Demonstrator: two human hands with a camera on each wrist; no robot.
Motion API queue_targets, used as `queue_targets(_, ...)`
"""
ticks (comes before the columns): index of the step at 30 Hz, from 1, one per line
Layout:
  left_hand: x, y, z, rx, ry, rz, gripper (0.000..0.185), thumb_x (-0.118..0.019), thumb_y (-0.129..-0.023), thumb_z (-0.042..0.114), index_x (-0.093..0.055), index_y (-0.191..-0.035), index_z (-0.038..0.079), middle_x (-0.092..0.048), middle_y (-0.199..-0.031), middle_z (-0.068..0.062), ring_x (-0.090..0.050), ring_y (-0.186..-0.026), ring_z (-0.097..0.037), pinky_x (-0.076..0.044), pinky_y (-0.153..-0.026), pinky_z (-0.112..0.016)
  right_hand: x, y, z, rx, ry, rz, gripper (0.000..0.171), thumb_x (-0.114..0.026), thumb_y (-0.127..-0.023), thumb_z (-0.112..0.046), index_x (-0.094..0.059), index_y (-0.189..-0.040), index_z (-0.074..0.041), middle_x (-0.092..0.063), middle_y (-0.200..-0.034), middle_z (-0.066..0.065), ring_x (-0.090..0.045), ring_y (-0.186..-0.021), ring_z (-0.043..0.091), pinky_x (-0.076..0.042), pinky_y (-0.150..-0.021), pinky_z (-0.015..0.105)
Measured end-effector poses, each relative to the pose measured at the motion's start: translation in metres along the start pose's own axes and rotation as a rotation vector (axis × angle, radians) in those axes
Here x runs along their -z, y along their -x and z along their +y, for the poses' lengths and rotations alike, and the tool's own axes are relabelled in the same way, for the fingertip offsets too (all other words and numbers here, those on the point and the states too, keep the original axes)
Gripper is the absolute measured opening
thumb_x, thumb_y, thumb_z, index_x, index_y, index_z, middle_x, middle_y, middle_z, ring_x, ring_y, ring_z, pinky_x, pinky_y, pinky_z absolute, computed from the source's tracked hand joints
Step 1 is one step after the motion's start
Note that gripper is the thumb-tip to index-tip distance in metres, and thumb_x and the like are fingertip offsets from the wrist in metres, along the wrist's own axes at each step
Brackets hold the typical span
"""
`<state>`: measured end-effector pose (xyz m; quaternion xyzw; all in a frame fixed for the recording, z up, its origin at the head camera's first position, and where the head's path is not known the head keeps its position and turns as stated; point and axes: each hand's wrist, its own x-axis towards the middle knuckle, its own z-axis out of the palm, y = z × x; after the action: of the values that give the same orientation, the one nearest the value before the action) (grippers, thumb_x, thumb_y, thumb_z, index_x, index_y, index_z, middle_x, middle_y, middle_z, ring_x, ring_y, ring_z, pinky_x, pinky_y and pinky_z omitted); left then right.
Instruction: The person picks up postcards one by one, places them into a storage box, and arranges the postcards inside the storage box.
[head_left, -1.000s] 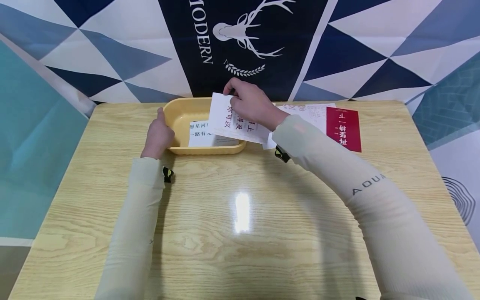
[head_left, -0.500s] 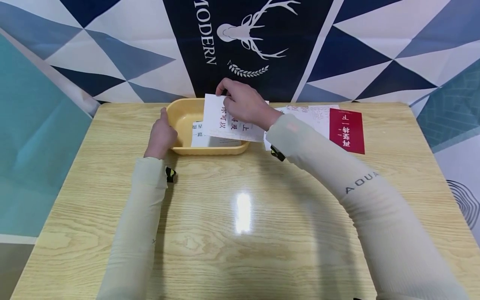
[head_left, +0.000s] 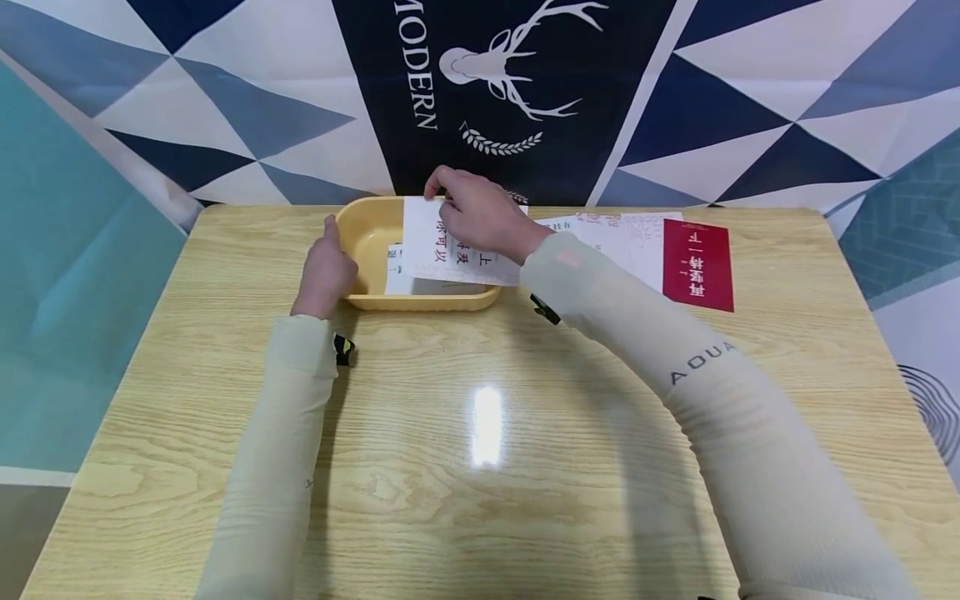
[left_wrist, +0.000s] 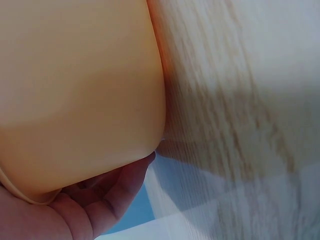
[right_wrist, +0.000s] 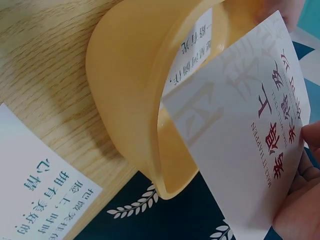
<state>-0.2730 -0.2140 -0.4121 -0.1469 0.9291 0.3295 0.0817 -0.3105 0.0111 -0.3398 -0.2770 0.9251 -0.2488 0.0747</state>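
Observation:
A yellow plastic storage bin [head_left: 420, 305] stands at the table's back edge. My left hand [head_left: 326, 271] grips its left end, and in the left wrist view the curled fingers [left_wrist: 117, 192] reach round the bin's wall. Above the bin my right hand [head_left: 483, 215] pinches a white card [head_left: 426, 260] with red writing by its far edge. The card [right_wrist: 215, 145] hangs tilted over the rim in the right wrist view, covering the bin's right part. Inside the bin lies a white card with dark writing [head_left: 397, 285], partly hidden by the held one.
Right of the bin, several white cards [head_left: 626, 244] overlap on the table, partly under my right forearm. A red card [head_left: 697, 267] with white writing lies at their right end. A patterned cloth [head_left: 300, 83] with a deer head rises behind the wooden table [head_left: 420, 467].
My right hand has moved left and a little lower with the white card, which now covers more of the bin. The left hand has kept its hold on the bin's end.

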Motion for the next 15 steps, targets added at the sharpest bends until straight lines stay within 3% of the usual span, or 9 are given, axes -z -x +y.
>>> queue_targets(15,-0.0004,0.0004,-0.0005,-0.020,-0.020,0.026,0.079,-0.033,-0.083,-0.009,0.005,-0.150,0.005,-0.036,-0.142,-0.030,-0.040,-0.127,-0.035,-0.035,-0.107,-0.045,-0.0068,-0.0105,-0.0058,-0.002,0.033,-0.034,0.031,-0.034,-0.094,-0.016,-0.048,-0.122,-0.019,-0.052,-0.106,0.000,-0.047,-0.094,0.018,-0.037,-0.091,0.031)
